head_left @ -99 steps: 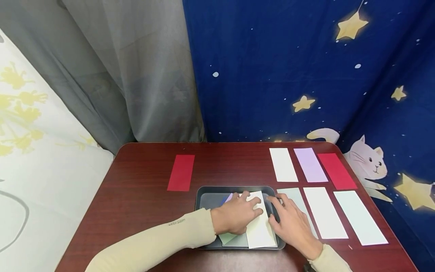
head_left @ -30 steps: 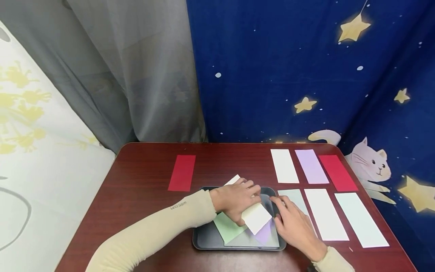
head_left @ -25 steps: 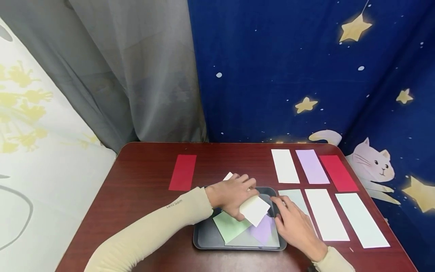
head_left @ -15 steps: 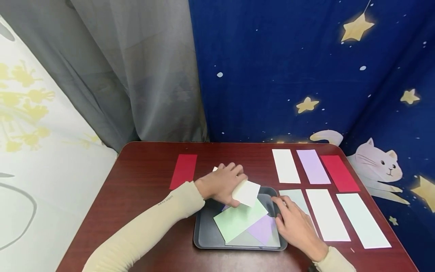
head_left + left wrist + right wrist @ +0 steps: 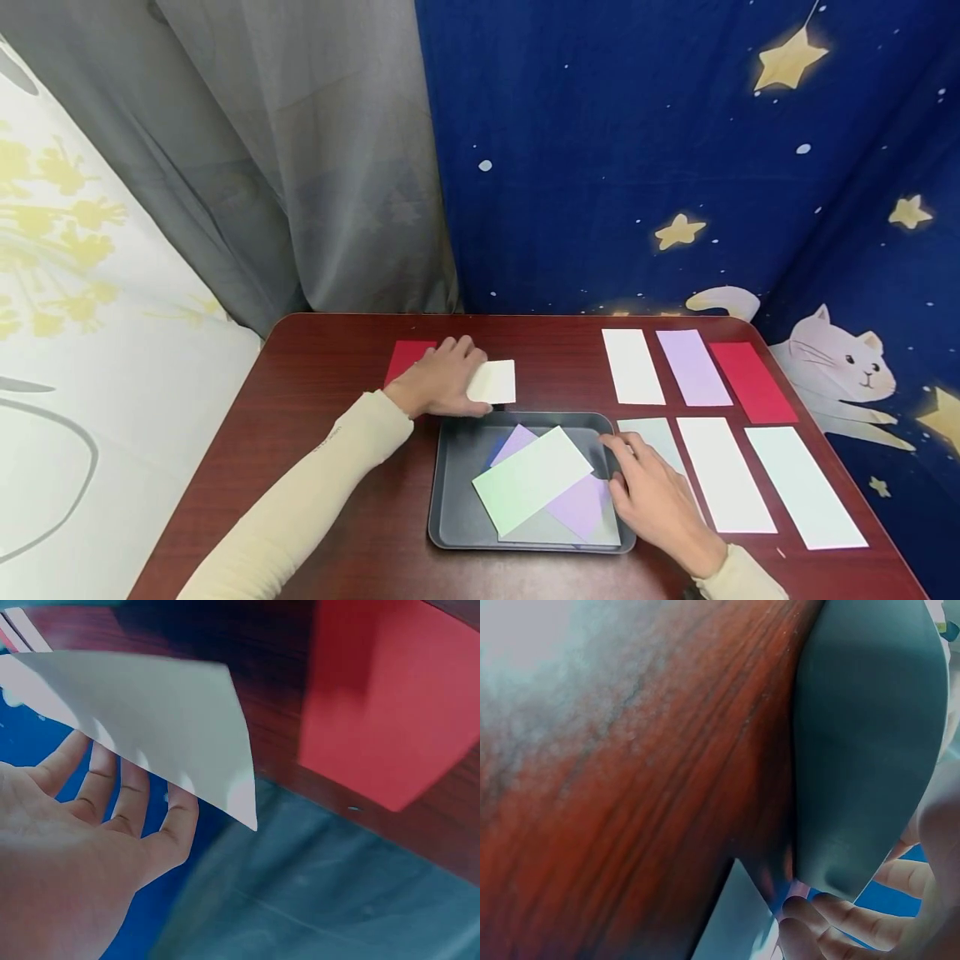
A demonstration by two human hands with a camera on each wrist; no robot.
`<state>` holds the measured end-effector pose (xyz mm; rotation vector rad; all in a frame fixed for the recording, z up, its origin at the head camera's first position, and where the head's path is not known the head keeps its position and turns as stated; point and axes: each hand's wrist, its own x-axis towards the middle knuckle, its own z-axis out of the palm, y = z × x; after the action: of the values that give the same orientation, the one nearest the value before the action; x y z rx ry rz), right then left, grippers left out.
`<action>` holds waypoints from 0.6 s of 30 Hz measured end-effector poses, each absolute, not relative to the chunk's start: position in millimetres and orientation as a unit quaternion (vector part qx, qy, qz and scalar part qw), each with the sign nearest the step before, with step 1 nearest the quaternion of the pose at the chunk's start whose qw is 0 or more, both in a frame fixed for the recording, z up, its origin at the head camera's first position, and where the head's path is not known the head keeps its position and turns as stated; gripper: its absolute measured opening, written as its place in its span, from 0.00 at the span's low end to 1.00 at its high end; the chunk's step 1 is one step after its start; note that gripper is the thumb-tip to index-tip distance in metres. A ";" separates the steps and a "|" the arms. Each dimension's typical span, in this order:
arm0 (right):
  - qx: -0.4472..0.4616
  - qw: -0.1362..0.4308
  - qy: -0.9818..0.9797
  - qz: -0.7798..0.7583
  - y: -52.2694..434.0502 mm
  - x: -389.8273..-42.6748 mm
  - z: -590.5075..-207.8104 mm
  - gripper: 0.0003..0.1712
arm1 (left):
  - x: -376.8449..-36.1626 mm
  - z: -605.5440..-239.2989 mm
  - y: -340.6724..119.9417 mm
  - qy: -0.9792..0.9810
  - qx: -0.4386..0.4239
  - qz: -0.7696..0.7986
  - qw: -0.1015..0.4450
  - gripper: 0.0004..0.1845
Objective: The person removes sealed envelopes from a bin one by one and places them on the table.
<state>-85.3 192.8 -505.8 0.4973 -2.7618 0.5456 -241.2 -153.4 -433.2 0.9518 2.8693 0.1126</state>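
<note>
In the head view, my left hand (image 5: 444,380) grips a cream-white paper card (image 5: 497,382) between thumb and fingers, above the table behind the tray and beside a red card (image 5: 405,358), which it partly hides. The left wrist view shows several fingertips along the edge of that white card (image 5: 157,705). My right hand (image 5: 654,493) holds the right rim of the dark grey tray (image 5: 453,517), the thumb over the rim and fingertips by its outer wall. In the tray, a light green card (image 5: 528,485) lies across a purple card (image 5: 588,510) and a pale card (image 5: 536,535).
On the right of the table lie a white card (image 5: 633,367), a lilac card (image 5: 693,367) and a red card (image 5: 753,382). In front of them are another white card (image 5: 726,475), a pale mint card (image 5: 806,487) and a pale card (image 5: 656,437) partly behind my right hand.
My left hand has taken the white card up out of the tray and carried it left and away from me, uncovering the green and purple cards. My right hand has stayed at the tray's right rim.
</note>
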 end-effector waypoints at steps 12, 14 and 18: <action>0.171 0.142 -0.956 0.192 193.6 -84.8 -507.2 0.28 | -260.9 -448.4 -211.5 0.974 0.203 0.090 0.051 0.42; 0.170 0.141 -0.956 0.192 193.5 -84.7 -507.3 0.28 | -262.6 -450.0 -219.5 0.977 0.181 0.098 0.052 0.42; 0.170 0.142 -0.956 0.193 193.3 -84.8 -507.5 0.28 | -265.2 -452.5 -234.0 0.984 0.134 0.105 0.061 0.43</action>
<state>-84.8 193.3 -507.5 0.4893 -2.7584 0.5577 -265.2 -234.0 -452.5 0.4042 2.9747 0.3177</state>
